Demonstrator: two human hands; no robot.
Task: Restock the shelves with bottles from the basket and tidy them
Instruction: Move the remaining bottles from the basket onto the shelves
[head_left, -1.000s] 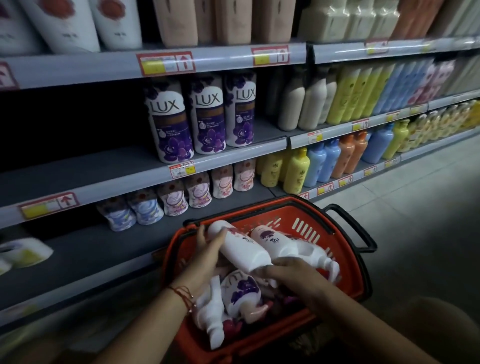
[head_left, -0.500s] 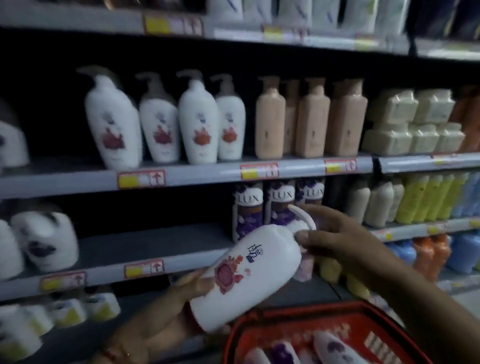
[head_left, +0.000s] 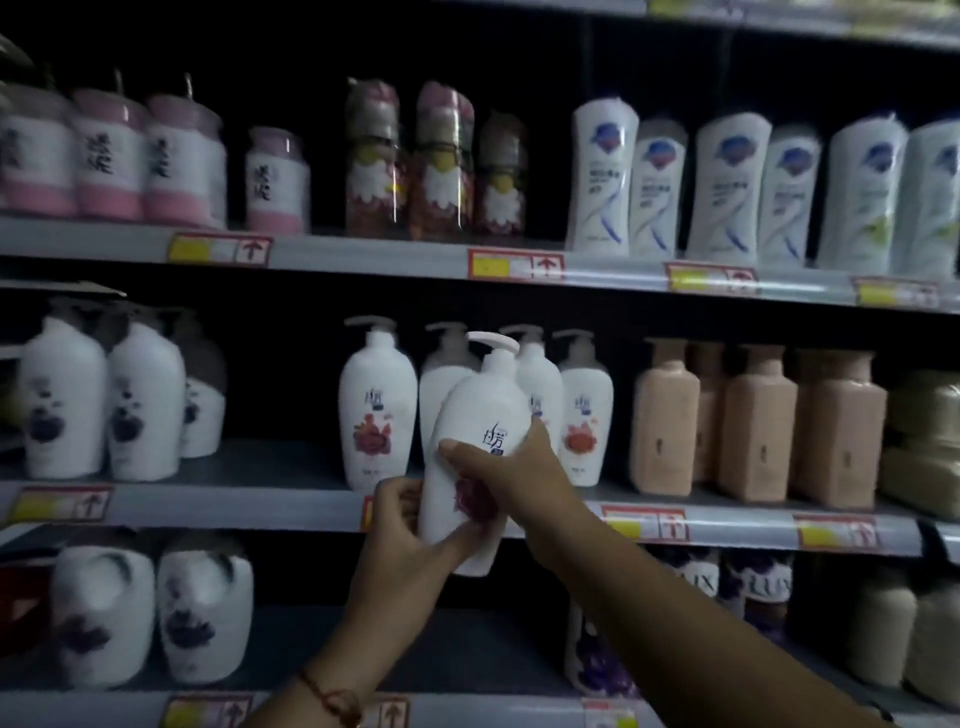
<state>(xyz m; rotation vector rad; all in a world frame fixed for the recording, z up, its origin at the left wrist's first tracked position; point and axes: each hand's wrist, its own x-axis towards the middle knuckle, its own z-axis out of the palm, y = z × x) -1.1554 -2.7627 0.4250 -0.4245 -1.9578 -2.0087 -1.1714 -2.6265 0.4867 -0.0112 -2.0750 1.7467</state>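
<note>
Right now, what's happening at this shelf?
A person is restocking. Both hands hold one white pump bottle with a red flower label, upright in front of the middle shelf. The left hand grips its base and the right hand wraps its body. It is raised before a row of matching bottles but not yet set on the shelf. The basket is out of view.

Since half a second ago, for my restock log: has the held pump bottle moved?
Yes. The pump bottle went up from below the shelf edge and now stands upright before it.
</note>
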